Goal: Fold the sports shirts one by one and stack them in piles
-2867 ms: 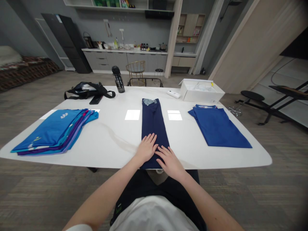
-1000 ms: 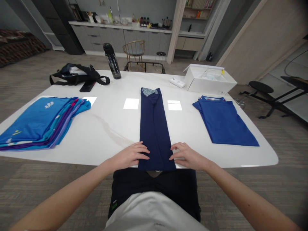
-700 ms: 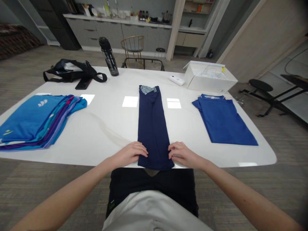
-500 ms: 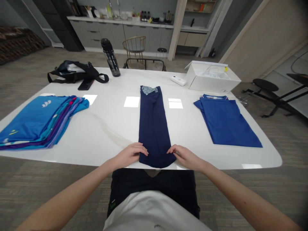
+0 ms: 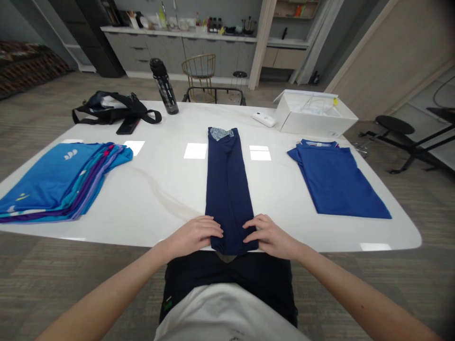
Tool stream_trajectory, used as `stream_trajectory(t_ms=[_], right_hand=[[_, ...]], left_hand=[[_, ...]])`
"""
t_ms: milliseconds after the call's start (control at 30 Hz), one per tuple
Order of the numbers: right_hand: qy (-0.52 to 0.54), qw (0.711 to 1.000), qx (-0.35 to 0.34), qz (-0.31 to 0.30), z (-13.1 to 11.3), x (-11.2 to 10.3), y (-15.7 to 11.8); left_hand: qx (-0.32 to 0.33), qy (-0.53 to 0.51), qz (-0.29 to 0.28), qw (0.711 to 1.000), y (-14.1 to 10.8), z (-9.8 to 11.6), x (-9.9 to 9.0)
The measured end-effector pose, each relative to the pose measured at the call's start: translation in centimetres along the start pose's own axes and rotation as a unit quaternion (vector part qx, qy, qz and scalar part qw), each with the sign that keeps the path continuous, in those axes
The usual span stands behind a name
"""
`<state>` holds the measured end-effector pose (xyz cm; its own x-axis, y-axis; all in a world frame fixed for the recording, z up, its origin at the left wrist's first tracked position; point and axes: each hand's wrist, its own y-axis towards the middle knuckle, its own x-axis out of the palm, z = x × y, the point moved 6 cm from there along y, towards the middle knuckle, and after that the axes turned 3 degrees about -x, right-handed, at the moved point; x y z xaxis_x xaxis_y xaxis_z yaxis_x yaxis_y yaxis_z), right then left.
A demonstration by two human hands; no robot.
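A navy garment, folded into a long narrow strip, lies lengthwise on the white table. A grey patterned patch shows at its far end. My left hand holds the near left edge, fingers curled over the top of the cloth and thumb low at the side. Opposite it, my right hand grips the near right edge, its fingertips on the fabric. Between the hands, the near end hangs slightly at the table's front edge. What the thumbs do underneath is hidden.
Folded blue and purple shirts are stacked at left; a folded blue shirt lies at right. Farther back are a black bag, a phone, a bottle, a white device and a white box.
Both hands have shifted slightly toward me and closed further over the garment's edges. Its near end is narrower and lower, now at the table's edge.
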<state>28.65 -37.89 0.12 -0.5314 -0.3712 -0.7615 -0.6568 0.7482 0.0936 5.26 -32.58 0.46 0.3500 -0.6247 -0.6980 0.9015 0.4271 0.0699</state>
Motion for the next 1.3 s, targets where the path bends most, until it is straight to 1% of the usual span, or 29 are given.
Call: stream_trajectory(t_ms=[67,133,200,267,300,367,500,567,633,700,767,867,933,1000,1033,1100,1133,1200,1233,1300], right_hand=[[0.016,1.000,0.009,-0.005,0.1,0.0,-0.1],[0.037,0.999,0.017,-0.017,0.2,0.0,0.0],[0.062,0.997,0.026,-0.022,0.2,0.0,0.3],[0.075,0.996,0.034,-0.019,0.1,0.0,0.8],[0.073,0.997,0.035,-0.019,-0.1,0.0,1.0],[0.053,0.998,0.023,-0.029,-0.4,0.2,1.3],[0.005,0.998,-0.003,-0.068,-0.6,0.7,1.3],[-0.014,0.997,-0.007,-0.081,-0.4,1.0,1.2],[-0.028,0.996,-0.008,-0.089,-0.1,1.3,1.1],[-0.027,0.996,-0.004,-0.087,0.1,1.5,1.1],[-0.001,0.997,0.005,-0.074,0.2,1.5,1.2],[0.086,0.995,0.036,-0.022,0.2,0.6,1.7],[0.161,0.984,0.064,0.032,0.5,-0.6,2.4],[0.243,0.962,0.088,0.090,1.2,-1.9,3.6],[0.285,0.946,0.100,0.117,1.8,-2.5,4.4],[0.369,0.906,0.132,0.159,3.4,-3.6,6.0],[0.410,0.884,0.150,0.170,4.2,-4.1,6.8],[0.487,0.837,0.183,0.170,5.9,-4.8,8.6],[0.521,0.813,0.198,0.166,6.7,-5.1,9.5],[0.575,0.771,0.219,0.165,8.0,-5.8,11.1]], left_hand=[[-0.009,-0.032,-0.008,0.999,0.0,-0.2,0.0],[-0.028,-0.084,-0.008,0.996,0.0,-0.6,-0.1],[-0.042,-0.138,-0.001,0.990,0.1,-0.9,-0.4],[-0.044,-0.167,0.011,0.985,0.3,-0.9,-0.7],[-0.045,-0.166,0.015,0.985,0.4,-0.9,-0.8],[-0.048,-0.132,0.009,0.990,0.5,-0.7,-0.6],[-0.032,-0.031,-0.044,0.998,0.3,-0.4,0.6],[-0.021,-0.010,-0.062,0.998,0.1,-0.5,1.0],[-0.023,-0.008,-0.067,0.997,0.0,-0.6,1.0],[-0.032,-0.022,-0.066,0.997,0.2,-0.6,0.7],[-0.043,-0.056,-0.056,0.996,0.6,-0.3,0.1],[-0.070,-0.144,-0.016,0.987,1.6,-0.1,-1.3],[-0.108,-0.216,0.023,0.970,2.5,-0.8,-2.3],[-0.148,-0.296,0.074,0.941,3.6,-2.1,-3.1],[-0.161,-0.338,0.103,0.921,4.2,-2.9,-3.5],[-0.182,-0.426,0.159,0.872,5.5,-4.7,-4.3],[-0.192,-0.467,0.181,0.844,6.2,-5.6,-4.6],[-0.206,-0.537,0.216,0.789,7.5,-7.2,-5.4],[-0.210,-0.563,0.229,0.766,8.2,-7.9,-5.8],[-0.217,-0.596,0.245,0.733,9.6,-9.2,-6.9]])
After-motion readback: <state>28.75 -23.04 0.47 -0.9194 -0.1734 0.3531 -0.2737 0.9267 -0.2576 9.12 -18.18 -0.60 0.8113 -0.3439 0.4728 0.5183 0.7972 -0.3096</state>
